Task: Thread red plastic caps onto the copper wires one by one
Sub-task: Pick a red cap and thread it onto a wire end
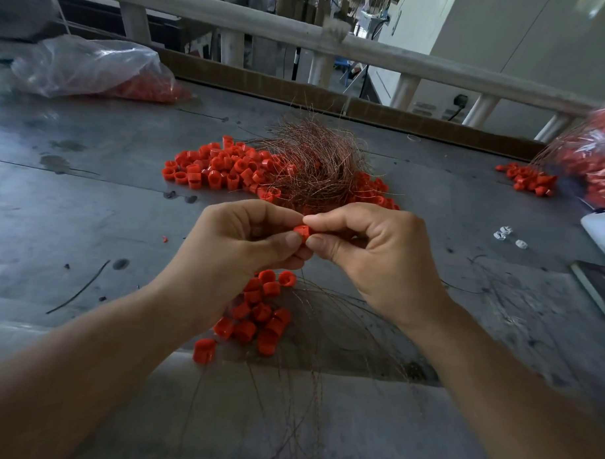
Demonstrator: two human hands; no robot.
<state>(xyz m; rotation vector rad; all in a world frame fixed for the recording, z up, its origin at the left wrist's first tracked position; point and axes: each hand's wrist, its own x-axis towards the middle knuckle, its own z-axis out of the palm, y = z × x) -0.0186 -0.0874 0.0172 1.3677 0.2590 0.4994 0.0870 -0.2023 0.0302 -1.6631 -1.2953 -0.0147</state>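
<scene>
Cap pile (210, 167) far centre on table (88, 222), wire tangle (313, 164) over its right part; cap cluster (260, 313) near; bags far left (87, 67), right edge (595, 164).

Two hands (246, 241) (372, 252), one pinched cap (301, 232), one wire tangle (313, 164), three cap heaps (214, 168) (257, 313) (529, 180), two bags (90, 67) (595, 160)

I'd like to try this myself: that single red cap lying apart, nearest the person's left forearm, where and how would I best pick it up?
Pinch the lone cap across its round side wall, thumb against fingertip, coming down from above. It is a short cylinder lying clear of the nearby cluster on the table, so opposite sides look free.
</scene>
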